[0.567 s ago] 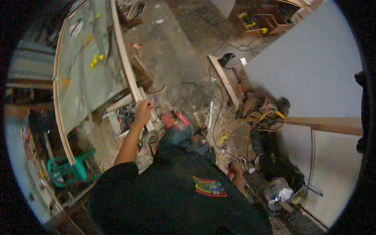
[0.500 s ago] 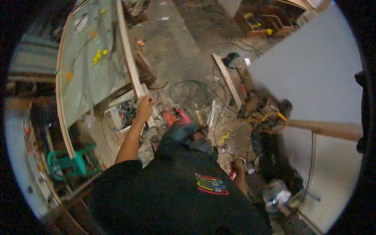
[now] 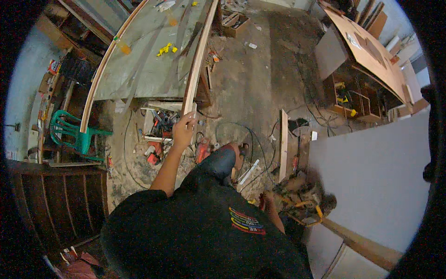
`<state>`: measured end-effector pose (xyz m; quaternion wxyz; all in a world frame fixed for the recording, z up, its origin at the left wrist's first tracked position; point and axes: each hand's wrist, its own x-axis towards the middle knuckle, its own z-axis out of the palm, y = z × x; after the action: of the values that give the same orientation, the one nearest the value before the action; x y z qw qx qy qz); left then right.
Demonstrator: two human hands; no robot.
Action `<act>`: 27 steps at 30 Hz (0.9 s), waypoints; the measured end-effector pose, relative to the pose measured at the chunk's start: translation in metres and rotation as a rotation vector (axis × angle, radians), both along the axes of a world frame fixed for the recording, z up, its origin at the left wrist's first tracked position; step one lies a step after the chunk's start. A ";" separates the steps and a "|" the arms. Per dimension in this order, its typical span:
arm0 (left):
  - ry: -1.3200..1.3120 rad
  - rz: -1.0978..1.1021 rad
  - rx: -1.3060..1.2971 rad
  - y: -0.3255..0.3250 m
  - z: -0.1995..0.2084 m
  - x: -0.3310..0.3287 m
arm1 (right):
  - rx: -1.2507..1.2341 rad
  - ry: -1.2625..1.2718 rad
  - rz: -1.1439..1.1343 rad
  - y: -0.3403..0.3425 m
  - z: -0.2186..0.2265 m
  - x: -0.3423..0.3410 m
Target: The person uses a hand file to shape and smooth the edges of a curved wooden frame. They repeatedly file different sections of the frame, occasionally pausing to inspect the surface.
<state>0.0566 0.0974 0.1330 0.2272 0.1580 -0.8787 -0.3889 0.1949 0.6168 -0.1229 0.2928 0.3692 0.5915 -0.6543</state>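
Left hand gripping the near end of a long wooden strip in a cluttered workshop.

The left hand point(image 3: 184, 129) is closed around the near end of the wooden strip point(image 3: 200, 51), which runs from the hand away to the far side along the right edge of a grey workbench point(image 3: 144, 60). The right hand point(image 3: 268, 203) hangs low at the person's right side, near a pile of tools with yellow parts point(image 3: 304, 204) on the floor; whether it holds anything or how far it is open cannot be told. A short plank point(image 3: 283, 144) lies on the floor to the right of the person's knee. A green plastic chair point(image 3: 72, 135) stands to the left, and a large grey panel point(image 3: 376, 181) fills the right side.
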 end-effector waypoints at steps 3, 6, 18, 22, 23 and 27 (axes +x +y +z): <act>0.122 0.137 -0.090 -0.018 -0.002 -0.050 | -0.011 0.045 0.146 -0.035 -0.007 -0.084; 0.146 0.274 -0.217 -0.043 -0.007 -0.115 | -0.013 0.055 0.262 -0.061 -0.016 -0.152; -0.203 0.621 -0.073 -0.049 -0.036 -0.190 | 0.023 -0.046 0.549 -0.007 -0.048 -0.436; -0.132 0.731 -0.140 -0.038 -0.030 -0.196 | -0.015 -0.002 0.603 -0.032 -0.058 -0.565; -0.143 0.759 -0.146 -0.037 -0.029 -0.199 | 0.097 -0.002 0.606 -0.048 -0.056 -0.597; -0.229 0.901 -0.064 -0.026 -0.034 -0.208 | 0.181 0.082 0.734 -0.141 -0.035 -0.696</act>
<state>-0.1513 0.0717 0.0994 0.2798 0.5587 -0.7536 -0.2042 -0.5012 0.4755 -0.1578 0.4500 0.1307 0.7511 -0.4651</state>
